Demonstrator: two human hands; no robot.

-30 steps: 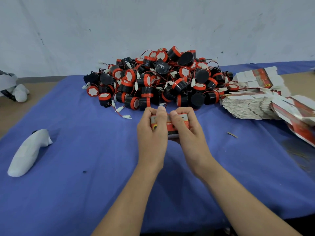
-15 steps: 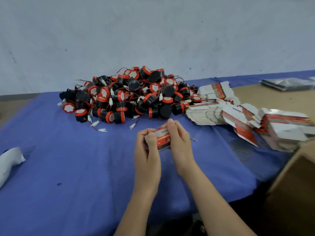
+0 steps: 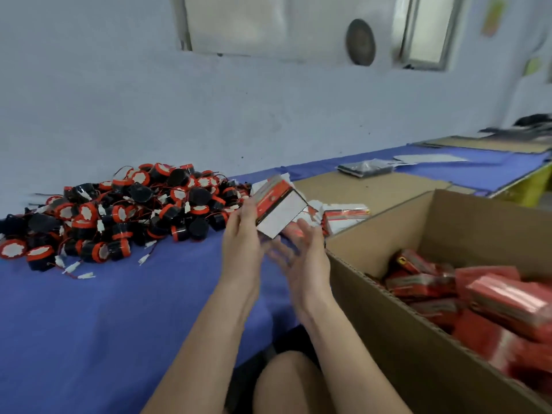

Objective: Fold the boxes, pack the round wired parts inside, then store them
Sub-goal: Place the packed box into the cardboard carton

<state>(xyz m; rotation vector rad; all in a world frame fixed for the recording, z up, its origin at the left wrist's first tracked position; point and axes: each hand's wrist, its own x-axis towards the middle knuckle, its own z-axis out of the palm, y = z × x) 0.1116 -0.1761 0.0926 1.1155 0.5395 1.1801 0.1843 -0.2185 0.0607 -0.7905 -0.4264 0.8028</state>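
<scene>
A small closed red and white box (image 3: 279, 209) is up in the air, tilted, above the table's right edge. My left hand (image 3: 242, 237) holds it along its left side with the fingers pointing up. Just below and to the right of the box is my right hand (image 3: 304, 258), palm up with spread fingers and holding nothing. A heap of round black and red wired parts (image 3: 125, 210) lies on the blue cloth (image 3: 119, 309) to the left. Flat unfolded boxes (image 3: 343, 218) are stacked behind my hands.
A large open cardboard carton (image 3: 388, 297) stands at the right, right beside my right hand, with several packed red boxes (image 3: 493, 294) inside. Further back on the table lie a dark packet (image 3: 364, 168) and white sheets. My knee shows below the table edge.
The view has swung right and the carton has come into sight. The box rose from the table toward the carton. My right hand let go of it and opened.
</scene>
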